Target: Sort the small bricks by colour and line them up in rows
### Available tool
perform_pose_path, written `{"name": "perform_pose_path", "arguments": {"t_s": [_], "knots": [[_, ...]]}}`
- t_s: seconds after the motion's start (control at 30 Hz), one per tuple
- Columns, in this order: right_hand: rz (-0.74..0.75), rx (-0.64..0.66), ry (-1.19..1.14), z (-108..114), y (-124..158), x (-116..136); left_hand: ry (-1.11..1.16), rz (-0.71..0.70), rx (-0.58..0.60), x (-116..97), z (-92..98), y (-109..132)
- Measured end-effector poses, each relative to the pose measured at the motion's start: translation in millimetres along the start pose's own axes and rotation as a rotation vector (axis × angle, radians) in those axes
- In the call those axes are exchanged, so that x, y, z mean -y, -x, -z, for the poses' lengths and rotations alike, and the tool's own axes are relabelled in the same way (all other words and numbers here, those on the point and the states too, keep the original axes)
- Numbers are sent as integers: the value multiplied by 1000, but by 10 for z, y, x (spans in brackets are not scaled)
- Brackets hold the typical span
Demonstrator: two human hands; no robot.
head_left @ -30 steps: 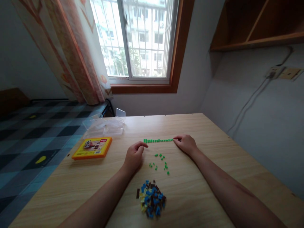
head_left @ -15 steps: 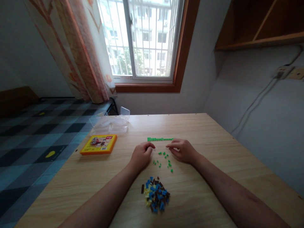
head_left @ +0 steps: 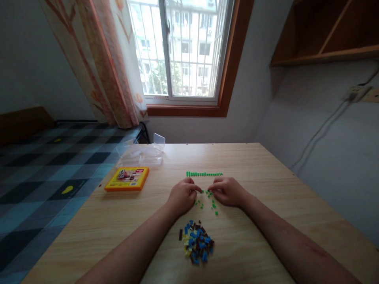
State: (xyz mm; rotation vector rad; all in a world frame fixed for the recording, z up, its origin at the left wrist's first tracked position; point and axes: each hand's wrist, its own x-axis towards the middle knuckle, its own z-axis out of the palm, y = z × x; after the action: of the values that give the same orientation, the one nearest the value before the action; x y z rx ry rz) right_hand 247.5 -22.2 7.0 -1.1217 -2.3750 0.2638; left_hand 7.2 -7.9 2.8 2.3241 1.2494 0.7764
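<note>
Over a loose scatter of small green building bricks [head_left: 213, 205] on the table, both hands rest with fingertips facing each other. My left hand [head_left: 184, 195] stretches its index finger to a green brick [head_left: 203, 191], the other fingers curled under. Opposite it, my right hand [head_left: 227, 191] has its index finger out beside several green bricks [head_left: 208, 193]; its thumb is slightly apart. No brick shows clearly between the fingers of either hand. Beyond the fingertips runs a straight row of green bricks [head_left: 204, 174], larger at its left end.
Nearer me lies a mixed pile of blue, brown and yellow bricks [head_left: 197, 242]. An orange-yellow box [head_left: 127, 179] and clear plastic packaging [head_left: 142, 154] are at the left of the wooden table [head_left: 266, 177]. A checked bed [head_left: 38, 173] adjoins the left side; a window stands behind.
Both hands have come nearer me from the row, and their fingertips now reach the scattered green bricks. The row's right end has come into sight. The camera view has shifted slightly.
</note>
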Motion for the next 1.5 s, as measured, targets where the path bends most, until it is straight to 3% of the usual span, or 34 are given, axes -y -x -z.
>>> {"name": "perform_pose_path", "arguments": {"t_s": [0.33,0.63,1.07,1.5], "knots": [[-219,20,70,270,164,-346,-29,51,-13,-38,30,-6],[-330,-107,91,222,198,-688,-9,50,-12,-26,39,-18],[-528,-149,191,137,73,-708,17,64,-47,-21,28,-22],[-538,-170,195,109,49,-676,26,72,-52,-3,10,-46]]}}
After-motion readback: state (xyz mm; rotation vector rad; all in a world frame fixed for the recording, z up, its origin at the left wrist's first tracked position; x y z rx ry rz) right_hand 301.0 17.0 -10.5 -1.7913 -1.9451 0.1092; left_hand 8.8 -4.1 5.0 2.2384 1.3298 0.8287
